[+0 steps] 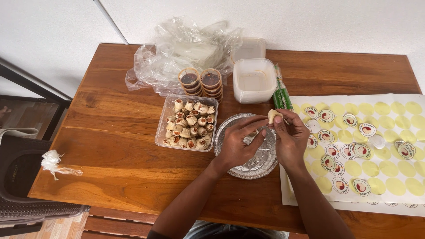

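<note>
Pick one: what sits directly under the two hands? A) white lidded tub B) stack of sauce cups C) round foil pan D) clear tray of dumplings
C: both the left hand and right hand, holding a dumpling, are over the round foil pan; the clear tray lies beside it.

A small home food-packing station: a wooden table (124,132) against a white wall holds a tub of dumplings (188,123), stacked sauce cups (201,82), foil pans (256,166), plastic bags (177,48) and sticker sheets (376,150).

Wooden surface (124,132) against a white wall (310,22); dark chair (22,177) at left on wood floor (57,228).
</note>
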